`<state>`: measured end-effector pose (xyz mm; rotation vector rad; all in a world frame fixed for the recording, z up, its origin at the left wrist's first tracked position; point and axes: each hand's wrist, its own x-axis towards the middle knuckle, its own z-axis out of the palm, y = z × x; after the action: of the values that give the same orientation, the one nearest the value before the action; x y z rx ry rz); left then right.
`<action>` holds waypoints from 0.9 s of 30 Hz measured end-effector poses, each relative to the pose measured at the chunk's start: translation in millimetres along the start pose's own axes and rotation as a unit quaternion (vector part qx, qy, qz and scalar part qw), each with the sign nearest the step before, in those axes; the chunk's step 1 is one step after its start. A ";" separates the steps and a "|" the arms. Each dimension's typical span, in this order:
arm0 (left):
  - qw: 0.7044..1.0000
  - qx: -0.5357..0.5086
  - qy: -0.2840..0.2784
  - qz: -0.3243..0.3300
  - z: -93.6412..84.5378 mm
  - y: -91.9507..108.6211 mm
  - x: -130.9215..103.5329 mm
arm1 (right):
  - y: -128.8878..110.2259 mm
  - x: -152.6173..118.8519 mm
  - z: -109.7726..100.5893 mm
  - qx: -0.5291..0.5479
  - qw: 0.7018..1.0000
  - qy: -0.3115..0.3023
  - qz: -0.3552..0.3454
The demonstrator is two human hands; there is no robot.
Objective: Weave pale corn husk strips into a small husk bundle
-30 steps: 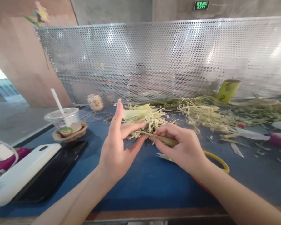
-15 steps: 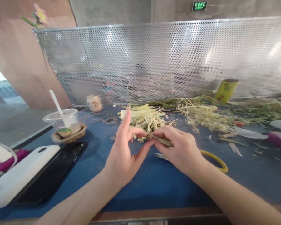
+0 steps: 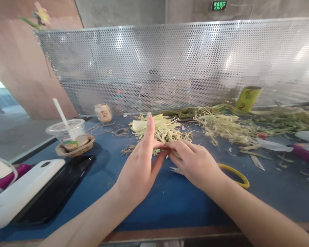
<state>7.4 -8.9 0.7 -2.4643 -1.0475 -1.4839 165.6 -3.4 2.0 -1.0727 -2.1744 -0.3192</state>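
Observation:
My left hand (image 3: 136, 171) and my right hand (image 3: 198, 164) meet fingertip to fingertip over the blue table. Between them they pinch a narrow strip of dried husk (image 3: 175, 154), mostly hidden by the fingers. One finger of the left hand points straight up. Just beyond the fingertips lies a heap of small curled husk pieces (image 3: 175, 134), with flat pale-green husks (image 3: 141, 126) behind it. Beneath my right hand are scissors with a yellow handle (image 3: 243, 179); their blade tips show at its left, and the middle is covered.
Shredded husk (image 3: 224, 127) spreads at the right, near a loose blade (image 3: 257, 162) and a purple glue gun (image 3: 306, 154). A yellow-green tube (image 3: 248, 99) stands behind. On the left are a lidded cup (image 3: 69, 135), a white power bank (image 3: 28, 192) and a black phone (image 3: 54, 192). A perforated metal screen (image 3: 170, 55) borders the back.
My left hand has turned and shifted slightly right, its raised finger moving right too. The husk strip, which stuck out under my right fingers, is now more hidden.

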 end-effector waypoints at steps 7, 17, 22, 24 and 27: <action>0.993 -0.062 0.027 -0.092 -2.2 1.8 -1.3 | -1.2 0.7 2.3 0.039 0.999 -0.014 0.029; 0.996 -0.055 0.035 -0.068 2.2 -2.3 -3.4 | -5.8 1.2 1.2 0.155 0.986 0.038 0.047; 0.997 -0.058 0.051 -0.031 4.8 -3.0 -1.8 | -4.5 2.1 1.4 0.151 0.984 0.070 0.056; 0.996 -0.060 0.055 -0.030 5.0 -1.6 -1.2 | -3.5 1.9 1.4 0.146 0.984 0.093 0.027; 0.996 -0.060 0.039 -0.060 4.7 1.2 -2.4 | -1.1 2.1 2.8 0.167 0.978 0.122 -0.008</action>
<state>11.0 -9.1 -3.4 -2.4362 -1.1425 -1.7134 162.6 -1.4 1.4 -0.7853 -1.9311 -0.0809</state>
